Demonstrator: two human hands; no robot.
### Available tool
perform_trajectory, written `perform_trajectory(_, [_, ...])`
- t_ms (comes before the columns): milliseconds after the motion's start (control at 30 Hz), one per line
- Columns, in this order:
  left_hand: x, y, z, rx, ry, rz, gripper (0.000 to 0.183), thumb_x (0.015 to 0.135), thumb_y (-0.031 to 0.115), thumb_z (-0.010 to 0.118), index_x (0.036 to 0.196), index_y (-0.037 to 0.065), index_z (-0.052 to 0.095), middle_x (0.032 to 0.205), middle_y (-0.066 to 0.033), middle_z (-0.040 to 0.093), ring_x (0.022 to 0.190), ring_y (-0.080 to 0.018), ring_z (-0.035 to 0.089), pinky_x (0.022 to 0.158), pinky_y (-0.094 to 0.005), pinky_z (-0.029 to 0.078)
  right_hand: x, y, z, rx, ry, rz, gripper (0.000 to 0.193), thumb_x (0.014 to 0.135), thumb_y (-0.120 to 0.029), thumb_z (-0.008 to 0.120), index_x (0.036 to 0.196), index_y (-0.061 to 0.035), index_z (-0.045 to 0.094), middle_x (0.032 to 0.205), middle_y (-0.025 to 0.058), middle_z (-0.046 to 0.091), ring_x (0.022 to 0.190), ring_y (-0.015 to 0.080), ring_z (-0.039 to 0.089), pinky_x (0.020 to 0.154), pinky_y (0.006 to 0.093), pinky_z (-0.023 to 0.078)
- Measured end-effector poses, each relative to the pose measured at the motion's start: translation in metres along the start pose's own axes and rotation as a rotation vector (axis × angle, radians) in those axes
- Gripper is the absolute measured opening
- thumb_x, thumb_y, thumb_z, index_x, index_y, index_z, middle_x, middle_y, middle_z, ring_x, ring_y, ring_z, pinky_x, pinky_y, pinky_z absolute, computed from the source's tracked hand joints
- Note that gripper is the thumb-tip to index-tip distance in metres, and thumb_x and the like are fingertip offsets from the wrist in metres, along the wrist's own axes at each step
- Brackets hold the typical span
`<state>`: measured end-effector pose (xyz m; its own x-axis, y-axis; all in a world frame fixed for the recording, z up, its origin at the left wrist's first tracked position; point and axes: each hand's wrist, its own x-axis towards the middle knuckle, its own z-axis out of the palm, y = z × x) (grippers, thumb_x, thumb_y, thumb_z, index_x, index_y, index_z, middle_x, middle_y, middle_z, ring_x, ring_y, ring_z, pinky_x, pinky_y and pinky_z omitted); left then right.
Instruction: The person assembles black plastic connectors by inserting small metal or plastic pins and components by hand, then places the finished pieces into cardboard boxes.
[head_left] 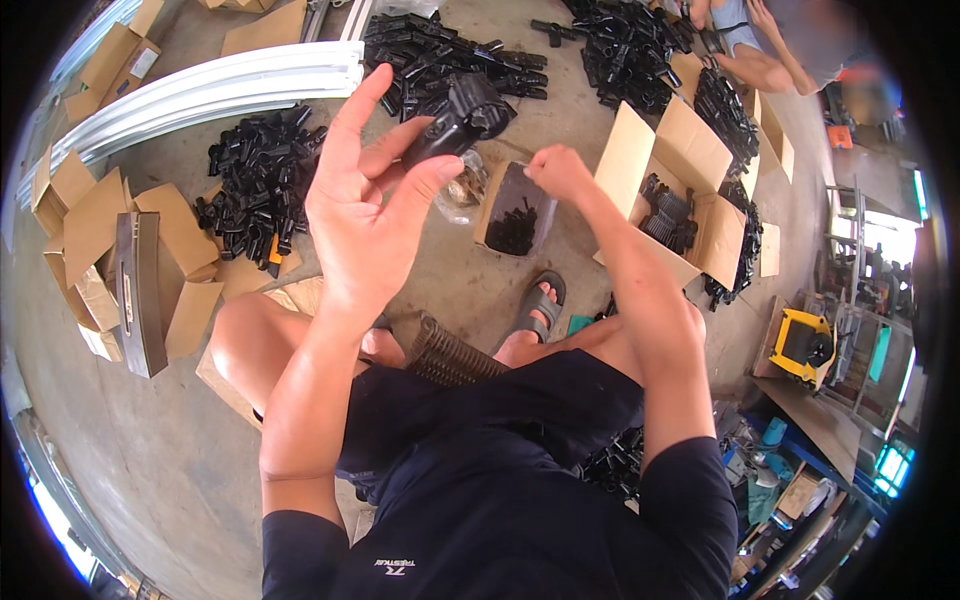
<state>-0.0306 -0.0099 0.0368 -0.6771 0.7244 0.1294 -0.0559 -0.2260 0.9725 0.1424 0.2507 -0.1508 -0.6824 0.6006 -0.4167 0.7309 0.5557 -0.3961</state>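
Observation:
My left hand [365, 215] is raised in front of me, with thumb and fingers closed on a black plastic pipe fitting [465, 112] that has a ring-like end. My right hand [560, 174] is closed at the right edge of a small open bin [487, 222]. Whatever its curled fingers may hold is hidden. Small black parts [513, 230] lie in the bottom of that bin. Just left of it, a clear plastic bag [460, 190] rests on the floor.
Heaps of black fittings lie at the left [255, 180], far middle and far right. An open carton [690, 165] at the right holds more. Empty-looking cartons [95, 230] and white metal profiles [230, 85] are at the left. Another person [765, 55] sits far right.

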Motion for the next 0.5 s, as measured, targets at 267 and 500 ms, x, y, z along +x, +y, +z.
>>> perform_trajectory(267, [0.003, -0.019, -0.023, 0.630, -0.096, 0.464, 0.077, 0.080, 0.003, 0.085, 0.146, -0.004, 0.047, 0.137, -0.0192, 0.065, 0.107, -0.0299, 0.074, 0.094, -0.0353, 0.057, 0.031, 0.050, 0.136, -0.279, 0.037, 0.190, 0.025, 0.092, -0.009, 0.051, 0.100, -0.0010, 0.073, 0.104, 0.0276, 0.073, 0.101, 0.0407, 0.072, 0.089, 0.0492, 0.058])
perform_trajectory(500, [0.010, -0.031, -0.015, 0.761, -0.188, 0.512, 0.076, 0.078, 0.003, 0.084, 0.147, 0.000, 0.051, 0.109, -0.0130, 0.075, 0.091, -0.0283, 0.072, 0.076, -0.0356, 0.060, 0.037, 0.099, 0.175, -0.049, 0.143, 0.322, 0.030, 0.087, -0.025, 0.061, 0.102, -0.0026, 0.073, 0.107, 0.0260, 0.072, 0.107, 0.0432, 0.067, 0.093, 0.0507, 0.053])
